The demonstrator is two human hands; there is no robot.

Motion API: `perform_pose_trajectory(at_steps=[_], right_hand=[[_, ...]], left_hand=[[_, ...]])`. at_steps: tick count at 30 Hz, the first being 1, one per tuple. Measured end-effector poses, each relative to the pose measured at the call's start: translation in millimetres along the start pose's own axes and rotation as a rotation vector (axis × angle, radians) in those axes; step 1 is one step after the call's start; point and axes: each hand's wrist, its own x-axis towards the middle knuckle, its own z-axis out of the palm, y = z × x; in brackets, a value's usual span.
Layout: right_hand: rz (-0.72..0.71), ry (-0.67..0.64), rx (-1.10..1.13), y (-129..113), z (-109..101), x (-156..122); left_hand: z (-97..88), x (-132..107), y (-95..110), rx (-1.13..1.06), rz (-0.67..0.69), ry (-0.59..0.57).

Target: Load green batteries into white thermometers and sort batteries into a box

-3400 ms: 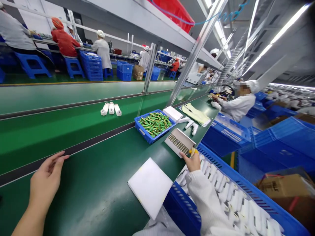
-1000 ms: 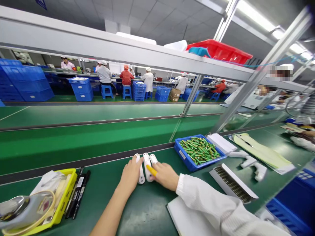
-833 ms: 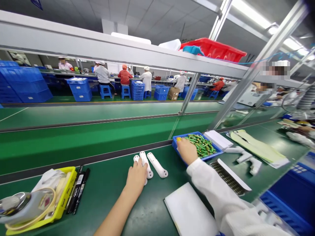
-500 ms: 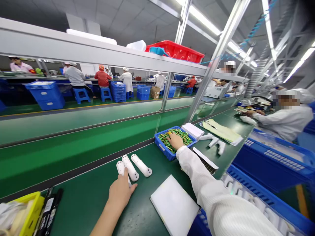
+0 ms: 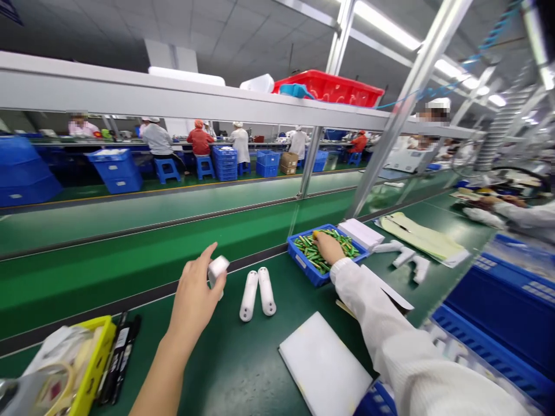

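Observation:
My left hand [image 5: 197, 289] is raised over the bench with its fingers closed around a white plastic casing [image 5: 218, 266], tilted end-up and partly hidden by the fingers. Just right of it, two similar long white casings [image 5: 248, 296] lie side by side on the green bench, each with small dark dots at its near end. My right hand [image 5: 329, 247], in a white sleeve, reaches into a blue tray [image 5: 313, 276] of green batteries [image 5: 318, 260]. Its fingers curl down into the pile, a yellow-orange covering showing at one fingertip; their tips are partly hidden.
A white foam pad [image 5: 325, 361] lies at the near edge. Yellow bin [image 5: 93, 361] and black markers [image 5: 119, 361] are left. White gun-shaped parts [image 5: 403, 254], papers [image 5: 422, 240] and blue crates [image 5: 481, 294] are right. A co-worker's sleeve [image 5: 526, 214] shows beyond. A metal shelf [image 5: 260, 104] runs overhead.
My left hand has lifted one white casing off the bench and tilted it up; the other two now lie closer together. My right hand stays in the battery tray. The view has swung left.

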Motion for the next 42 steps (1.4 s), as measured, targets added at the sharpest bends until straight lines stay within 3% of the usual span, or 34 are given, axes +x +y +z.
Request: perform_pose_trajectory(at_steps=[4,6,9,12,15,18,22,27,29,32,36,40,42], right_hand=[[-0.014,0.099,0.182,-18,-24,5],[-0.086,0.113,0.426,-40,-40,1],[-0.273,0.125,1.067,-93,-69,-22],[-0.412,-0.022,1.463,-155,-94,-59],[-0.422,-0.279,1.616,-205,-104,-93],[-0.407,-0.399,1.656,-232,-97,-112],[-0.438,-0.333,1.600,-245,-79,-118],[-0.679,0.042,1.319,-248,-63,-123],[-0.806,0.124,1.130,-247,-59,-127],[-0.958,0.137,0.888,-248,-56,-129],[-1.114,0.154,0.696,-251,-56,-128],[-1.084,0.078,0.798,-253,-56,-130],[-0.977,-0.076,0.936,-254,-55,-132]], left_hand=[[-6.9,3,7,-0.758,-0.089,0.224],[-6.5,4,2,-1.122,-0.185,0.271],[-7.6,8,-5,-1.536,-0.322,0.298],[-12.2,13,-4,-1.761,-0.434,0.290],[-17.3,15,0,-1.815,-0.462,0.295],[-20.9,14,1,-1.811,-0.437,0.284],[-23.3,12,-1,-1.786,-0.419,0.296],[-24.4,16,0,-1.790,-0.438,0.396],[-25.4,18,-2,-1.787,-0.427,0.468],[-28.2,20,-9,-1.781,-0.395,0.544],[-32.6,20,-16,-1.708,-0.308,0.544],[-35.5,17,-15,-1.652,-0.201,0.448],[-36.0,16,-12,-1.631,-0.154,0.396]])
